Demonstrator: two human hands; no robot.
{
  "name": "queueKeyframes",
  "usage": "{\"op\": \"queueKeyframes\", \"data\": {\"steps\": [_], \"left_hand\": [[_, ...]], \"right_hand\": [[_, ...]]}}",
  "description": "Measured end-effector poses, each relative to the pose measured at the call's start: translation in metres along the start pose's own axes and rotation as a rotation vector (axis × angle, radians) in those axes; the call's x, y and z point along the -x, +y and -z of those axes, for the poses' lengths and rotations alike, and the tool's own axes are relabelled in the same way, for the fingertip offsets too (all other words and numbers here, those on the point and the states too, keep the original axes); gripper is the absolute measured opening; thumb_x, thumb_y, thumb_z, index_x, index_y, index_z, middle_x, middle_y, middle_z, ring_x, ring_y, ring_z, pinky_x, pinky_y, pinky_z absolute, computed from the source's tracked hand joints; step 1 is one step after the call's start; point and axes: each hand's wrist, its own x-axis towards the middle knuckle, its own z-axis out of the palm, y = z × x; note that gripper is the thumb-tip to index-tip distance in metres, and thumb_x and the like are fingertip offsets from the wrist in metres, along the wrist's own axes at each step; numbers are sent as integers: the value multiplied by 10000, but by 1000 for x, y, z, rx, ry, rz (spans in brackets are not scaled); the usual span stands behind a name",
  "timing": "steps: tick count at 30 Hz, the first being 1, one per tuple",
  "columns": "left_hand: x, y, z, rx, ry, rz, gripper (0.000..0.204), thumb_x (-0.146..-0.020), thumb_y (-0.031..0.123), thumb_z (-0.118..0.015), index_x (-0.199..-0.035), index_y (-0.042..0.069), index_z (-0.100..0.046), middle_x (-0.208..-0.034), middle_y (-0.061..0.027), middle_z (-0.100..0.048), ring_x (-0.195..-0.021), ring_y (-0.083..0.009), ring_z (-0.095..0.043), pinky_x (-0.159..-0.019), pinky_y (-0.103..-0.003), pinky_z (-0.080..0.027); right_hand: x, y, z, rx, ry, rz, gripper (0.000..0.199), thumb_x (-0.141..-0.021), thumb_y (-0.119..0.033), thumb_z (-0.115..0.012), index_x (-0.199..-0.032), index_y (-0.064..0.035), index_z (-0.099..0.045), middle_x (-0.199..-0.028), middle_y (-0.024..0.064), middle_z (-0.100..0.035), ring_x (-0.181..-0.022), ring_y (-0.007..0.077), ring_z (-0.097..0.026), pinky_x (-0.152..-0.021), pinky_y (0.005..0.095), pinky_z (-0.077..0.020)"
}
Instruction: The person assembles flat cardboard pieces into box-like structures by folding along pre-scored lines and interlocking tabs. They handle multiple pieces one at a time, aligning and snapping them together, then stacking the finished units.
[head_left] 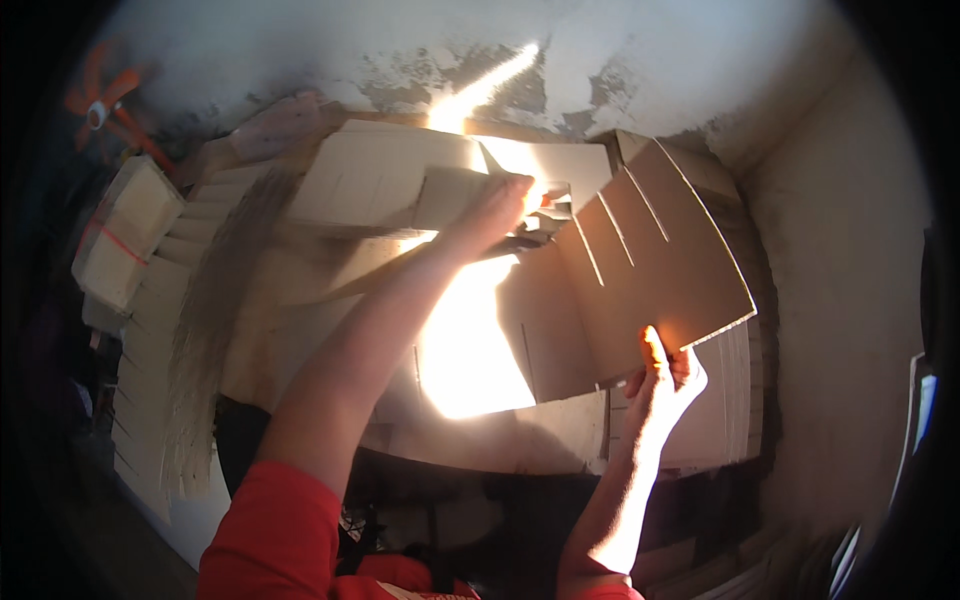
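Note:
My right hand point(665, 378) pinches the lower edge of a slotted brown cardboard sheet point(655, 255), its thumb on the near face. The sheet stands tilted up at the right, several narrow slits cut in from its upper left edge. It meets another cardboard panel point(545, 320) along its left side. My left arm stretches far forward across the cardboard. At its end my left hand point(503, 208) is closed beside small cardboard flaps point(560, 200); glare and the hand itself hide what is between the fingers.
A cardboard stack point(725, 400) stands at the right. More slotted cardboard point(350, 185) lies at the back. On the left are layered cardboard pieces point(150, 370) and a bundle point(130, 235) with a red band. An orange fan point(100, 112) is at the far left. Sunlight point(470, 360) whitens the middle.

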Motion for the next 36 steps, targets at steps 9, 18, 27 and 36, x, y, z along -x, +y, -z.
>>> {"op": "queueKeyframes", "data": {"steps": [9, 18, 27, 36], "left_hand": [[7, 28, 18, -639, -204, -288, 277, -912, 130, -498, -1184, 75, -502, -1097, -107, -546, -1070, -287, -548, -879, -425, -495], [17, 65, 24, -694, -70, -526, 98, -760, 43, -610, -843, -2, -584, -851, -123, -540, -830, -248, -573, -672, -346, -523], [58, 85, 6, -596, 158, -854, 164, -555, 129, -644, -490, 81, -500, -731, -85, -519, -700, -215, -507, -535, -336, -437], [112, 119, -16, -292, -10, -798, 120, -631, 37, -606, -690, -38, -534, -808, -168, -517, -759, -246, -523, -492, -307, -439]], "right_hand": [[0, -1, 0, -4, -20, -10, 68, -883, -76, -688, -880, -10, -673, -594, -1, -547, -388, 34, -350, -371, 220, -265], [2, -4, -1, -14, -18, -38, 72, -887, -84, -682, -862, -18, -668, -597, -8, -543, -393, 33, -335, -374, 228, -260], [-3, 9, 4, -44, -59, 34, 71, -861, -87, -715, -870, -17, -703, -670, 5, -614, -378, 28, -354, -353, 188, -256], [0, -2, -2, -90, -64, 10, 77, -866, -74, -704, -834, -14, -667, -649, 9, -594, -367, 29, -349, -346, 195, -258]]}}
